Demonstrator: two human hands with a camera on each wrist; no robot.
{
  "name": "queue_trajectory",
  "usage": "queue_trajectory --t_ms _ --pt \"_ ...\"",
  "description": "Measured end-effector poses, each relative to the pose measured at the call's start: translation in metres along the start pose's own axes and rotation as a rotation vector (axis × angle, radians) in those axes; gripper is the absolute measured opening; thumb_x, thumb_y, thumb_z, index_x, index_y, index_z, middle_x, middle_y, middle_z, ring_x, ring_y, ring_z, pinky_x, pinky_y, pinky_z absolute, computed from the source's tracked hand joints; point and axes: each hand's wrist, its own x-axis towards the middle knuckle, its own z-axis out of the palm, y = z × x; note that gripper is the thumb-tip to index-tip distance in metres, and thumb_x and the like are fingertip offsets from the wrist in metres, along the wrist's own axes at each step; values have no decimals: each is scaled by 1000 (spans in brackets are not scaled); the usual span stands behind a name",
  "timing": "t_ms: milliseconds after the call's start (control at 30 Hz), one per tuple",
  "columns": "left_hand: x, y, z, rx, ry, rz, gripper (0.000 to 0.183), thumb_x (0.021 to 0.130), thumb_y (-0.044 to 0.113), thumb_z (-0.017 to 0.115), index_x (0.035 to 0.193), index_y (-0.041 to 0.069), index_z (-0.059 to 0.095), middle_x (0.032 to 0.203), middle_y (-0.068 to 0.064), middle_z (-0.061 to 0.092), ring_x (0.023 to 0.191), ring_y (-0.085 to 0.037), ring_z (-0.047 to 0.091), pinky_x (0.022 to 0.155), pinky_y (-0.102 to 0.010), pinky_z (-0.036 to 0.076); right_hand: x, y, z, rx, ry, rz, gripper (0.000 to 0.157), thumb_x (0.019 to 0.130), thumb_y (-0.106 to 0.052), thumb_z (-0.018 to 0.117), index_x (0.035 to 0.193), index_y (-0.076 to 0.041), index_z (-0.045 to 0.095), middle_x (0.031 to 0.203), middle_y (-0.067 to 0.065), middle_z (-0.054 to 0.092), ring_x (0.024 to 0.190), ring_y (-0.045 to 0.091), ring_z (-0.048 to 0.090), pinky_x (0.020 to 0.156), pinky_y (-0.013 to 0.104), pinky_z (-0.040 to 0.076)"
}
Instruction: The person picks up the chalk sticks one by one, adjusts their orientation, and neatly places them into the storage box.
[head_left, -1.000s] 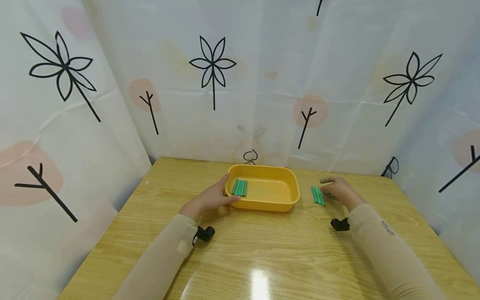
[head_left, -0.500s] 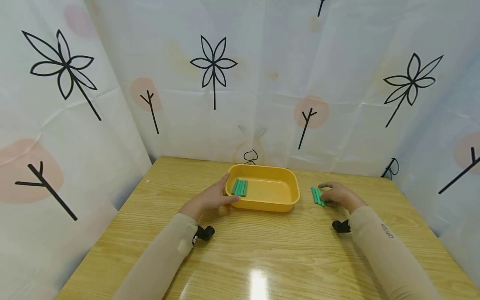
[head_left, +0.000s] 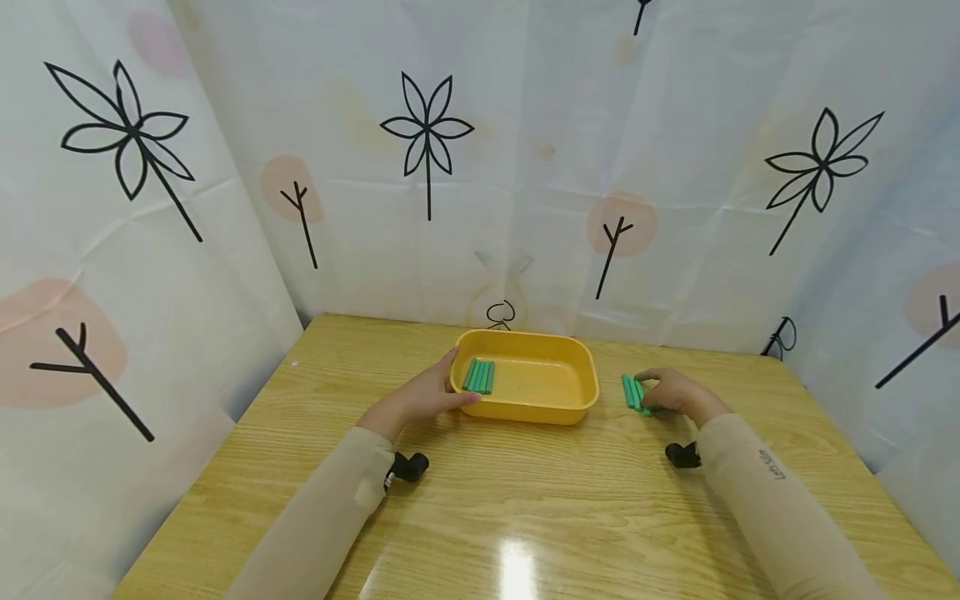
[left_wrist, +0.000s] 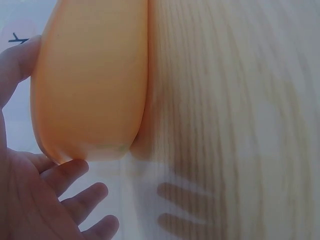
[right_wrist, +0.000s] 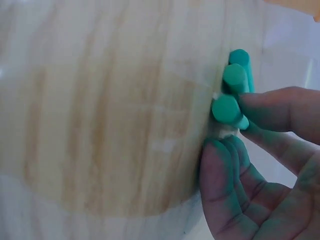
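Observation:
My left hand (head_left: 418,395) holds the left end of a yellow plastic tray (head_left: 536,410), thumb along its near side. In the left wrist view, thumb and fingers of that hand (left_wrist: 35,185) touch the tray wall (left_wrist: 92,85), with the other fingers spread below. Inside the tray, at its left, several green chalk sticks (head_left: 478,377) lie side by side. Right of the tray, my right hand (head_left: 678,395) pinches the nearest of three green chalk sticks (right_wrist: 226,109) between thumb and finger. The other two chalk sticks (right_wrist: 235,77) lie beside it. Green stains mark the right fingers (right_wrist: 220,175).
Everything stands on a wooden table (head_left: 465,500). A white patterned curtain (head_left: 525,167) hangs behind the table and at both sides. A black camera sits at each wrist, the left camera (head_left: 411,467) and the right camera (head_left: 681,455).
My right hand has come down and its fingers have closed on the outermost chalk stick, which has shifted slightly toward me. The left hand and the tray have stayed put.

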Motion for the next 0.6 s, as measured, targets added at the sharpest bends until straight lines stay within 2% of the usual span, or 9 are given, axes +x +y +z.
queue_trajectory --t_ms 100,267,433,500,600 --pt "0 0 0 2 1 1 115 86 63 69 163 15 0 164 -14 22 144 -31 33 117 -49 27 1 0 2 -51 39 8 64 91 -2 64 148 10 37 137 41 37 64 17 53 66 33 53" --pt "0 -1 0 3 -1 6 115 86 63 69 162 14 -1 165 -14 20 146 -31 30 117 -50 26 1 -1 5 -72 71 14 60 91 -1 64 145 11 39 127 39 46 60 17 53 62 33 53" --pt "0 -3 1 5 4 7 115 85 63 69 163 14 0 165 -14 20 146 -31 30 117 -50 26 -5 -4 4 -40 67 18 58 92 -1 62 143 13 39 126 38 46 67 19 54 65 34 53" --pt "0 -3 1 5 6 7 115 85 64 69 163 14 0 164 -15 21 145 -31 33 117 -50 27 -8 -4 4 2 61 25 59 92 -1 61 144 13 38 122 35 47 70 20 55 66 35 54" --pt "0 -2 1 1 4 2 114 86 63 70 163 14 0 162 -16 26 139 -30 40 116 -49 29 -13 -5 3 77 45 24 63 89 0 60 145 13 35 100 23 55 68 20 55 66 36 53"
